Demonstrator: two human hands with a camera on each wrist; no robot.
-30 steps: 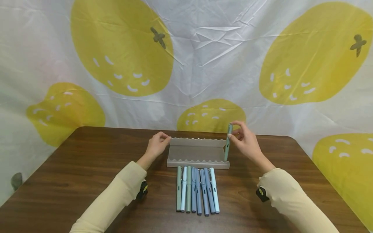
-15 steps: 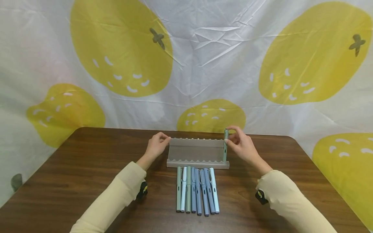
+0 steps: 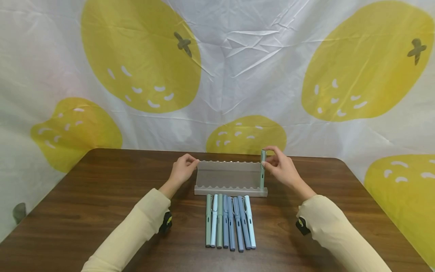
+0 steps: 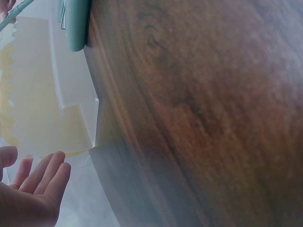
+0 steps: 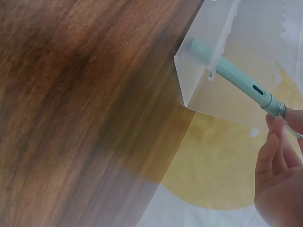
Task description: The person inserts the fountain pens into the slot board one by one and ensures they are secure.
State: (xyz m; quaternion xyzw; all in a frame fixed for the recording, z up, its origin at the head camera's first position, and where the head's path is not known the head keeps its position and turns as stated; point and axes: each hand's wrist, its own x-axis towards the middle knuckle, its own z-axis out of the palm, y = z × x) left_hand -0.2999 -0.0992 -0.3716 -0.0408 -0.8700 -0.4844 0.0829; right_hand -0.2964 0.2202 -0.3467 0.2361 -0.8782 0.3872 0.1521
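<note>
A clear, frosted pen stand (image 3: pixel 229 178) with scalloped front and back edges sits on the table. My left hand (image 3: pixel 182 169) holds its upper left corner between thumb and forefinger; in the left wrist view the other fingers (image 4: pixel 54 177) extend beside its end. My right hand (image 3: pixel 283 168) pinches a light green pen (image 3: pixel 262 175) near its clip end. This pen leans at the stand's right end, and its lower tip is behind the front lip, seen through the plastic in the right wrist view.
In front of the stand, several green, pale blue and slate-blue pens (image 3: pixel 232 223) lie side by side on the brown wooden table (image 3: pixel 136 219). A white cloth with yellow fruit shapes (image 3: pixel 248 87) hangs behind the table's back edge.
My right hand has brought the light green pen left and slightly down, into the stand's right end. During the last half second it has hardly moved. My left hand stays at the corner.
</note>
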